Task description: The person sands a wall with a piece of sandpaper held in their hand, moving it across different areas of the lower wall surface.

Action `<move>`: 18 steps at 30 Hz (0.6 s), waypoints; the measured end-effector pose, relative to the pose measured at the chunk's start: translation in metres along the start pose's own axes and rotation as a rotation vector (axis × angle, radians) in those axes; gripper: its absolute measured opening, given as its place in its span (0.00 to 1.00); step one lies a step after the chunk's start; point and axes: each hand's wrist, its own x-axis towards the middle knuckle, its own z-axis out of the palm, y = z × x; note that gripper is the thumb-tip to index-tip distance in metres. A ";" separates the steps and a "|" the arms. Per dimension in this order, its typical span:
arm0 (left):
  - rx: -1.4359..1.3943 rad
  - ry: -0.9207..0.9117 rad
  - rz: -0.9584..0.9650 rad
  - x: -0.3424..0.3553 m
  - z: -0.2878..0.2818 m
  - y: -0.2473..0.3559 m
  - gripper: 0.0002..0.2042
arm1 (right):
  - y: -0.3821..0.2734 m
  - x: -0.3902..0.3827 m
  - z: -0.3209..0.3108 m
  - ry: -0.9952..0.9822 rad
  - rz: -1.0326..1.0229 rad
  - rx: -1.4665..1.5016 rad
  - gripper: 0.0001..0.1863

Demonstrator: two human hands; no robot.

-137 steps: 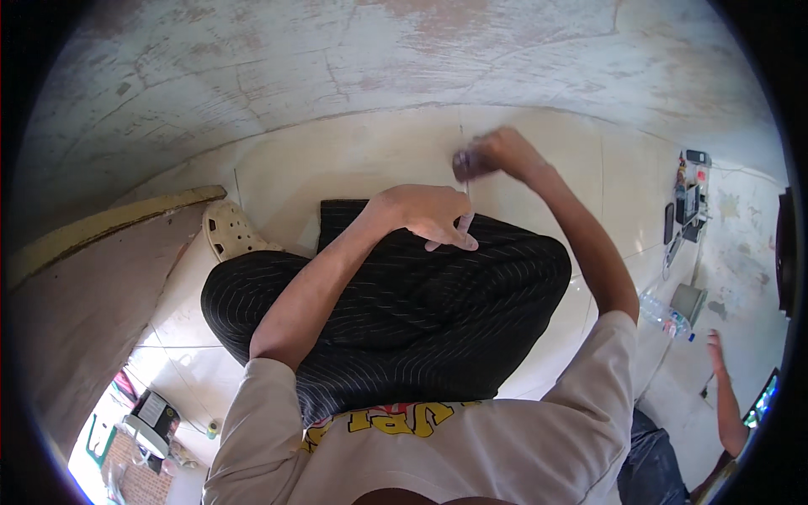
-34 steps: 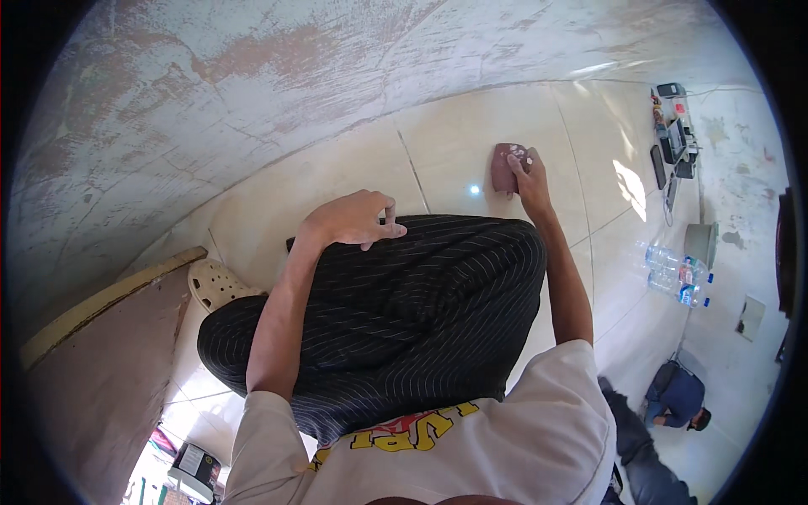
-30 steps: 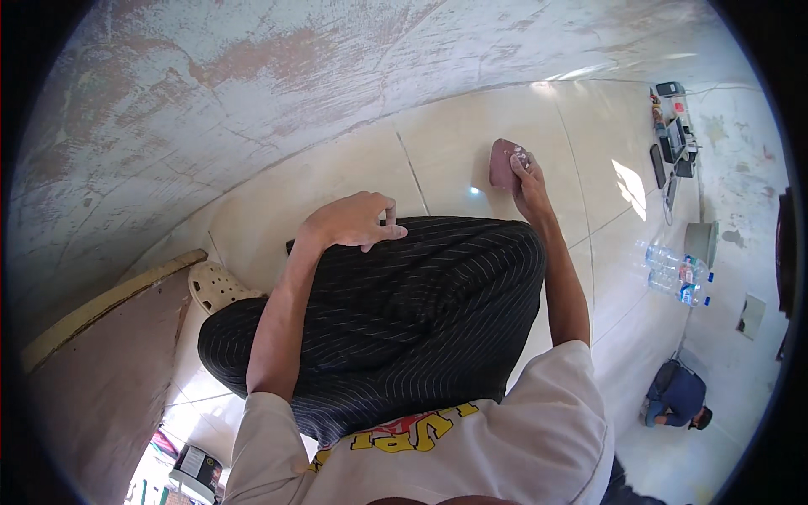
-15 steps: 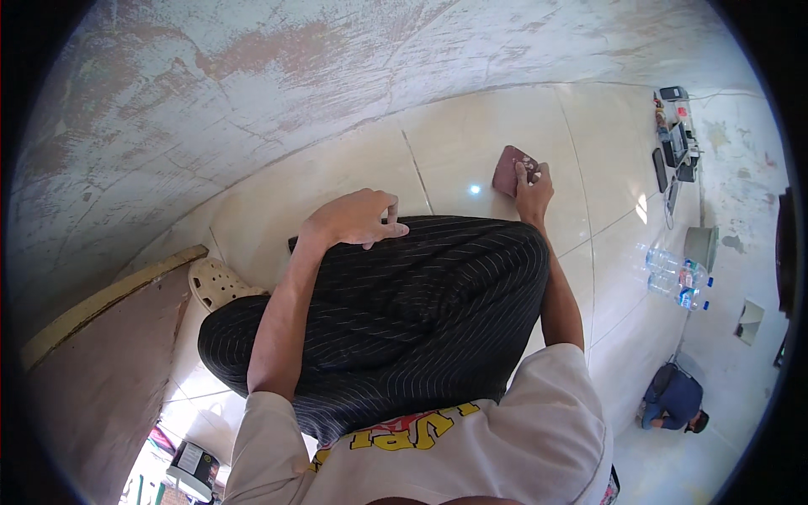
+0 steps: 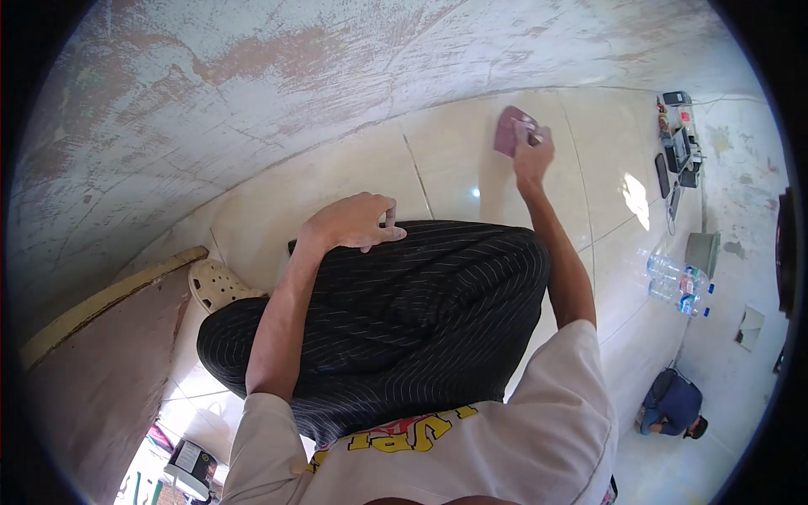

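My right hand point(image 5: 532, 155) is out over the floor, closed on a flat reddish-brown piece of sandpaper point(image 5: 507, 133) with whitish marks near my fingers. The sandpaper is slightly blurred and lies close to the foot of the wall point(image 5: 278, 93), apart from it. Over my thigh in dark pinstriped trousers point(image 5: 421, 286) rests my left hand point(image 5: 358, 223), its fingers loosely bent and the thumb apart, with nothing in it.
Pale tiles point(image 5: 454, 160) cover the floor. A beige clog point(image 5: 219, 286) and a wooden panel point(image 5: 109, 370) are at left. To the right stand plastic bottles point(image 5: 677, 282), with assorted devices point(image 5: 677, 147) beyond. Another person point(image 5: 672, 402) crouches at the lower right.
My right hand has moved away from me with the sandpaper, closer to the wall's foot, and the arm has stretched out. My left hand has stayed on my thigh.
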 end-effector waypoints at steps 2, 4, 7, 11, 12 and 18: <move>0.026 0.018 -0.005 0.000 0.001 -0.002 0.19 | 0.022 -0.005 -0.027 0.156 0.116 0.134 0.17; 0.023 0.007 0.005 0.002 0.002 0.002 0.19 | 0.063 -0.009 -0.062 0.196 0.167 0.020 0.17; 0.020 -0.002 -0.005 0.001 0.000 0.005 0.19 | 0.068 -0.016 -0.074 0.215 0.223 -0.151 0.15; 0.028 0.009 -0.038 0.002 0.003 0.000 0.19 | 0.033 0.002 -0.044 0.155 0.190 -0.139 0.15; 0.031 0.008 -0.036 0.004 0.003 0.000 0.19 | 0.031 0.009 -0.032 0.160 0.099 -0.167 0.15; 0.029 -0.007 -0.028 0.003 0.002 0.002 0.19 | -0.001 0.031 0.029 0.069 0.046 -0.131 0.14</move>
